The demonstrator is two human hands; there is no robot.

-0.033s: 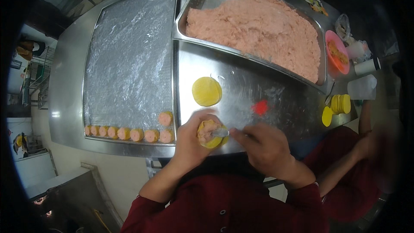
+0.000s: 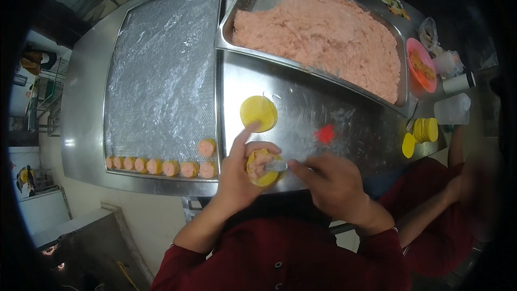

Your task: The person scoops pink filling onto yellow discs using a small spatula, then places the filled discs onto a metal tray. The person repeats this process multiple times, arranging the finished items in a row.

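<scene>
My left hand [image 2: 237,179] is curled round a dumpling [image 2: 257,164], a yellow wrapper gathered about pink meat filling. Its index finger stretches away to the near edge of a stack of round yellow wrappers [image 2: 258,110] lying just beyond. In my right hand [image 2: 335,184] is a tool with a short metal blade [image 2: 277,166], closed in the fingers. The blade's tip presses on the filling at the dumpling's top; most of the handle is hidden in my fist.
A deep steel tray [image 2: 253,1] of pink meat filling [image 2: 323,35] stands at the back. On the left, a mesh tray [image 2: 161,75] carries several finished dumplings [image 2: 170,168] along its near edge. More yellow wrappers [image 2: 425,129] and a pink bowl [image 2: 423,83] are at the right, beside another person's arm [image 2: 431,210].
My left index finger has lifted off the dumpling and extended toward the wrapper stack. The dumpling and the blade stay almost where they were.
</scene>
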